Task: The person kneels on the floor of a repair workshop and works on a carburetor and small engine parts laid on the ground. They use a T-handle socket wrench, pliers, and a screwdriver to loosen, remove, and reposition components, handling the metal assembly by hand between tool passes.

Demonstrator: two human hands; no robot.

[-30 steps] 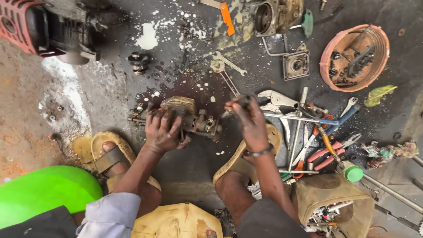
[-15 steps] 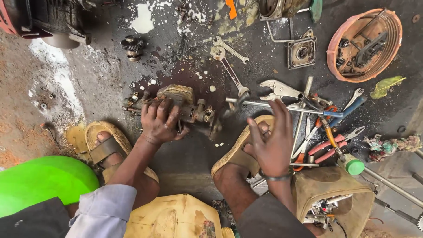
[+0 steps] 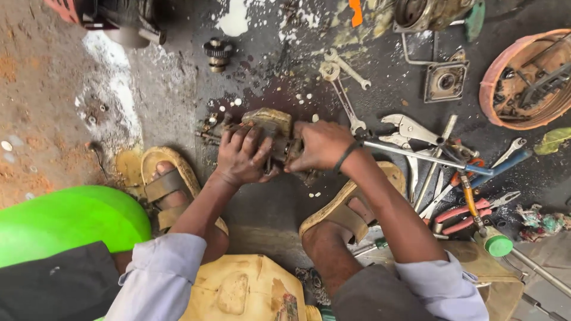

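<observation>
My right hand [image 3: 318, 144] has come back from the tool pile and now closes on the grimy metal assembly [image 3: 269, 128] beside my left hand [image 3: 241, 156]; both clamp it on the ground between my 2 sandals [image 3: 169, 178]; work on it resumes two-handed.

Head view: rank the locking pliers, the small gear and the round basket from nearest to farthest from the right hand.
From the right hand:
1. Locking pliers, just to its right.
2. Small gear, up and to the left.
3. Round basket, far right edge.
</observation>
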